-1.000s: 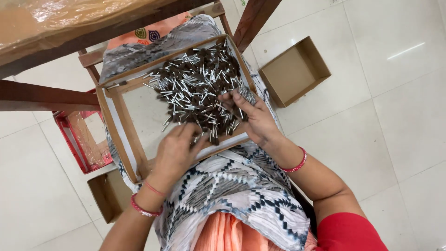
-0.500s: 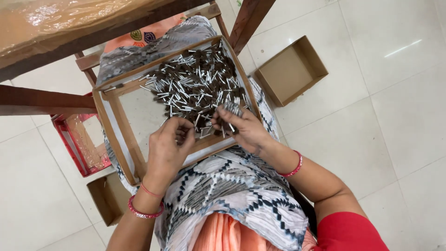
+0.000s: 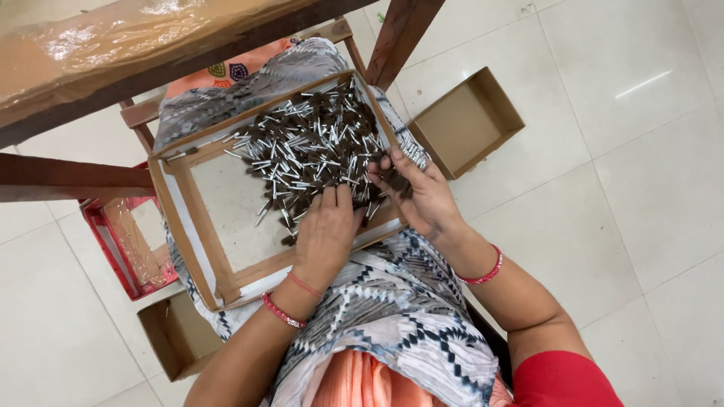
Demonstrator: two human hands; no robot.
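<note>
Wooden worktop (image 3: 113, 45) overhead at top left, shiny film over it, its legs running down into view; white tiled floor (image 3: 641, 188) below. Shallow wooden-framed tray (image 3: 188, 218) rests tilted across the person's lap on patterned cloth, long side running from lower left to upper right. Open cardboard box (image 3: 467, 120) on the floor just right of the tray; a red-edged box (image 3: 124, 249) on the floor to its left; a second cardboard box (image 3: 177, 335) below that, partly under the left arm. Pile of small pins (image 3: 313, 147), silver shafts with dark ends, heaped in the tray's upper right half, lying at every angle with no common axis; the lower left half is bare. Left hand (image 3: 326, 230) sits palm down at the pile's near edge, fingers together and pressed flat on the pins, pile lying straight ahead of the fingertips. Right hand (image 3: 418, 192) rests on the pile's right flank by the tray's right rim, fingers loosely spread and curled onto the pins; cannot tell whether it pinches any. Both hands touch the pile; the right is deeper in it
</note>
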